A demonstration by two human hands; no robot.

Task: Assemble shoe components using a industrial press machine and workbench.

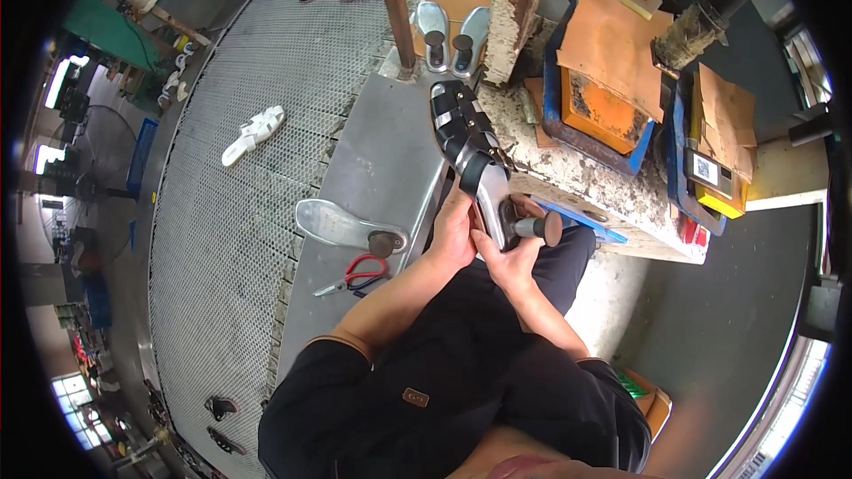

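Hands: left hand (454, 229) & right hand (513, 257), fingers both clasping 1 black sandal on metal last (475, 160).
Bench (373, 160): 1 spare last (342, 226), 1 red scissors (359, 275).
Label: small white square, yellow box (714, 179), right.

A white strappy sandal (252, 134) lies on the grey mesh conveyor (231, 239) at ten o'clock; red-handled scissors (358, 276) rest near centre; orange cardboard (609, 44) sits at one o'clock.

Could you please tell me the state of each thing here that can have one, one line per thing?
Left hand: gripping the black sandal.
Right hand: holding the last's heel end.
Black sandal: fitted on a metal last, toe pointing away.
Spare last: bare, lying on the table.
Scissors: closed, lying flat.
White sandal: lying loose on the mesh belt.
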